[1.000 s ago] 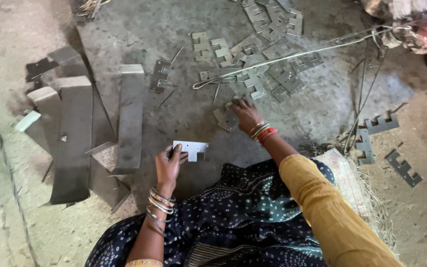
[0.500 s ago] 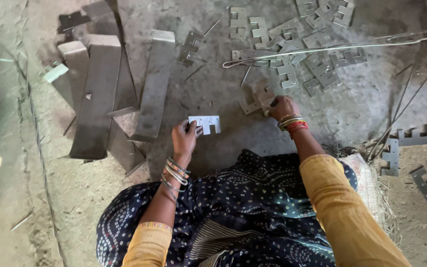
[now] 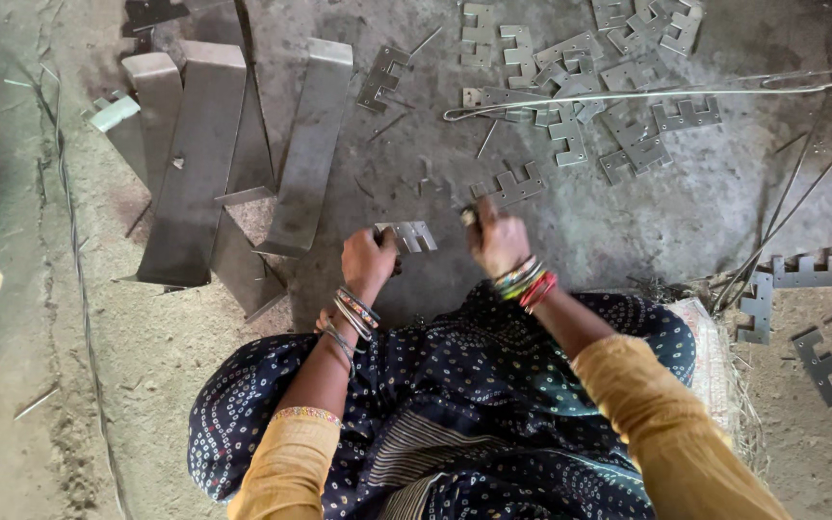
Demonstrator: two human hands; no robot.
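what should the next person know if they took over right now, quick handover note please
Left hand: grips a small notched metal plate, lifted just in front of the lap.
Right hand: closed around something small and dark; what it is cannot be told.
Things: a scattered pile of notched plates lies ahead on the floor under a long wire; one loose plate lies just beyond the right hand. Long metal channels are stacked to the left, and a few plates lie to the right.
Done: one plate picked up.
Left: the pile on the floor.
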